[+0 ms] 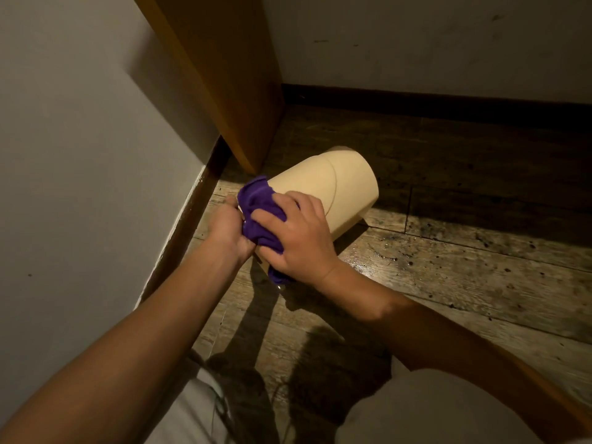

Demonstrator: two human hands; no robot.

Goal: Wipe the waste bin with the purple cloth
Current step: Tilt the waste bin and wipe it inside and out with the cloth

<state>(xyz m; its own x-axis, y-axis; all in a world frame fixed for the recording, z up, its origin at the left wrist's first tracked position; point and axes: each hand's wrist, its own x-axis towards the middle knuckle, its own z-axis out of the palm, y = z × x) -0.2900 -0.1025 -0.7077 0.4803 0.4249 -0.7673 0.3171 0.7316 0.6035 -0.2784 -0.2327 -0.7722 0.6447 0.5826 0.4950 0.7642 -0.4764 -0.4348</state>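
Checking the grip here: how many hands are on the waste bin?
2. The right hand presses the purple cloth on the waste bin; the left hand holds its near end, fingers partly hidden.

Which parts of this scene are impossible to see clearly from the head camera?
- Near end of the waste bin: covered by the purple cloth and both hands.
- Left hand fingers: hidden behind the cloth.
- Bin underside: faces the floor.
- Far corner: too dark.

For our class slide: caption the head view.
Right hand presses purple cloth on tipped cream waste bin; left hand steadies it.
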